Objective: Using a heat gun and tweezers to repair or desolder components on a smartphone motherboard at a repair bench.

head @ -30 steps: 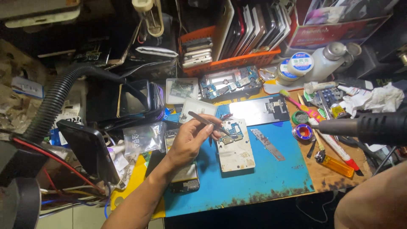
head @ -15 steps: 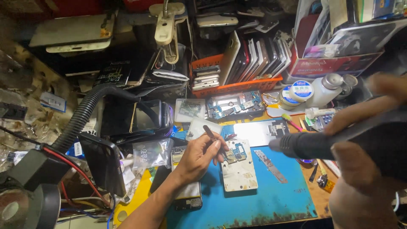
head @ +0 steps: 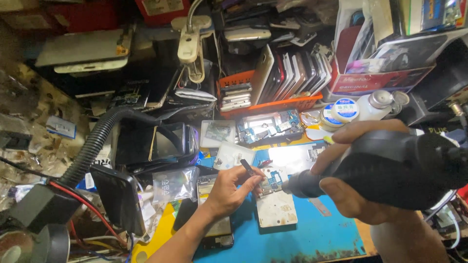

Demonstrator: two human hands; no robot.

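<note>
Both hands [head: 229,192] over circuit board [head: 274,181].

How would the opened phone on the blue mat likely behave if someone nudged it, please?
The opened phone lies flat on the blue mat, so it would probably slide, not tip. It looks thin and stiff. Its exposed circuit board seems fragile.

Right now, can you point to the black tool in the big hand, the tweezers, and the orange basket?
black handheld tool [head: 390,165], head view, on the middle of its thick black body.
tweezers [head: 248,168], head view, on the dark shaft above the left hand's fingers.
orange basket [head: 287,103], head view, on its front rim.
</note>
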